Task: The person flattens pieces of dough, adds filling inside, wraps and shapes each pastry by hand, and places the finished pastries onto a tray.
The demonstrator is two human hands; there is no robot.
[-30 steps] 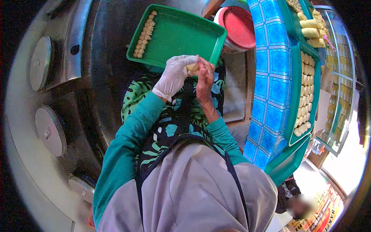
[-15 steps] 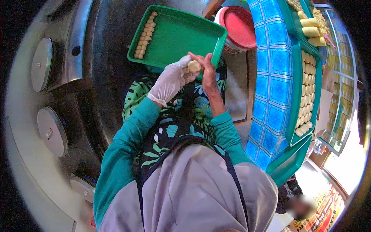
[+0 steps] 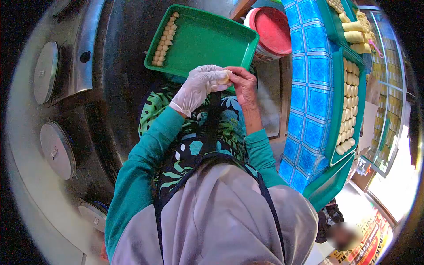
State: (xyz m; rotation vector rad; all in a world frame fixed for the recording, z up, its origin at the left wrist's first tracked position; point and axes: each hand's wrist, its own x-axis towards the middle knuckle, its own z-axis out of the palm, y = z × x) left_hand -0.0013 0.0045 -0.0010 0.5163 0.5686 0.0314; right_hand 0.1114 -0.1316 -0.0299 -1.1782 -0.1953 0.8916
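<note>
A small pale dough ball (image 3: 225, 79) sits between my two hands, over my lap. My left hand (image 3: 198, 86), in a thin white glove, is closed around its left side. The bare fingers of my right hand (image 3: 245, 86) pinch its edge from the right. Just beyond my hands is a green tray (image 3: 207, 42). Along its left side lie small dough balls (image 3: 165, 40) in tight rows.
To the right stands a table with a blue tiled-pattern cloth (image 3: 304, 95). It bears a green tray of pale dough pieces (image 3: 350, 101) and thick dough rolls (image 3: 354, 36). A red-lidded bucket (image 3: 268, 31) stands beyond my right hand. Round metal lids (image 3: 57, 150) are on the left.
My right hand has turned from an upright, spread pose to pinching the dough ball with bent fingers. My left hand has closed further over the dough, which is now partly hidden.
</note>
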